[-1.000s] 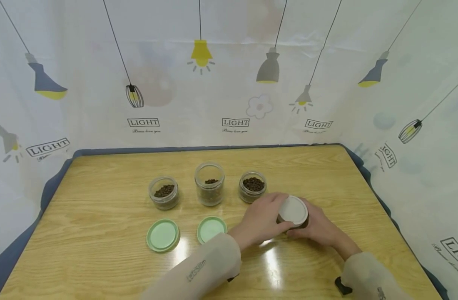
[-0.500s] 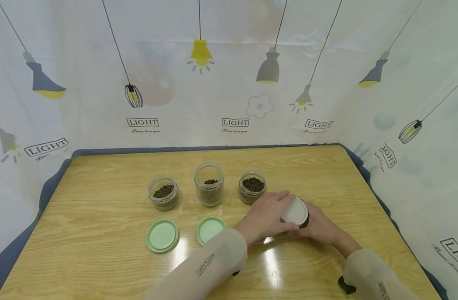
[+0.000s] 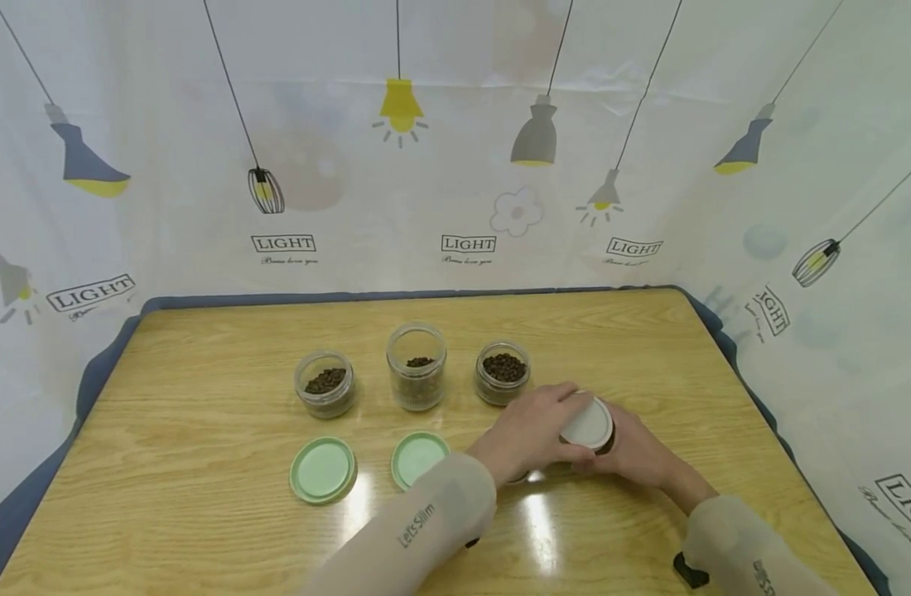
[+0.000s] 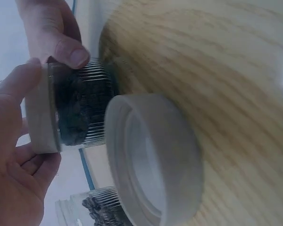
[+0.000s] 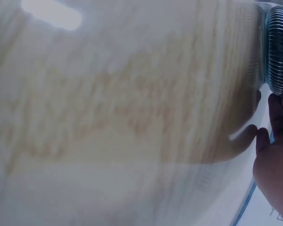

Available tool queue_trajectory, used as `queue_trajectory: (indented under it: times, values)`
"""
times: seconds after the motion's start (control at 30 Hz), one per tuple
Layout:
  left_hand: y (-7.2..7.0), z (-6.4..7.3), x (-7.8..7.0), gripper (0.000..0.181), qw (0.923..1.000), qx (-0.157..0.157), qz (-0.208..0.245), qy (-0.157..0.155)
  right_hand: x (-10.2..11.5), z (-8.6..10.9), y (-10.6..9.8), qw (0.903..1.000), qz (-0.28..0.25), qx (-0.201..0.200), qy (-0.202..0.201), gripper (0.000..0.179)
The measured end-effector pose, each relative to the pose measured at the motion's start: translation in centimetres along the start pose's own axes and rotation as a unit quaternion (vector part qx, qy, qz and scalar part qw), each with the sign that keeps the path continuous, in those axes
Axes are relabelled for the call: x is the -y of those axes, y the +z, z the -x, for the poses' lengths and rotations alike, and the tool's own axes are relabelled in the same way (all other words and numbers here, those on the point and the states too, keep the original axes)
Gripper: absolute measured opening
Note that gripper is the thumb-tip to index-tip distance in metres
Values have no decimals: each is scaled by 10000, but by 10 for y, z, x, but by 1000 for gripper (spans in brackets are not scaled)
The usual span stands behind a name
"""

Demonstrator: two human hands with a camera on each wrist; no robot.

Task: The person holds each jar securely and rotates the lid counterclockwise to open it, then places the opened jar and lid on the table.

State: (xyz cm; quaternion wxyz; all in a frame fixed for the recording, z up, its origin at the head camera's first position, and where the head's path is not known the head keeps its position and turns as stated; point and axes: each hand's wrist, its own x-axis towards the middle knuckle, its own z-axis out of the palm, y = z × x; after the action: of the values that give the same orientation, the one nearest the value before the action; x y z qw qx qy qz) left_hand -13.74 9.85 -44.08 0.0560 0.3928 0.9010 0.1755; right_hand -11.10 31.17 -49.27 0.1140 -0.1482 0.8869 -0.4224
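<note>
A ribbed glass jar [image 4: 92, 106] with dark contents sits at the right of the table in the head view, topped by a pale lid [image 3: 590, 424]. My left hand [image 3: 528, 429] grips this lid at its rim, thumb and fingers around it. Round the glass body, my right hand [image 3: 636, 447] holds the jar steady; most of the glass is hidden by the hands in the head view. The right wrist view shows only the jar's ribbed side and part of that hand. A loose pale lid [image 4: 181, 155] lies beneath my left wrist, mostly hidden from the head camera.
Three uncovered glass jars with dark brown beans stand behind: a short left jar [image 3: 327, 401], a taller middle jar [image 3: 416, 387] and a short right jar [image 3: 500, 389]. Two green lids, the left lid [image 3: 323, 470] and the right lid [image 3: 416, 458], lie in front of them.
My left hand has shifted slightly right, turning a little with the lid. The right hand stays around the jar; the other jars and lids have not moved.
</note>
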Motion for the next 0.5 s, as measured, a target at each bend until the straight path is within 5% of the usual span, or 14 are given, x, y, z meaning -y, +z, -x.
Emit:
queue_trajectory:
  times: [0.5]
  values:
    - [14, 4, -8, 77, 9958, -798, -237, -375, -1, 0, 7, 9994, 105, -335, -65, 92]
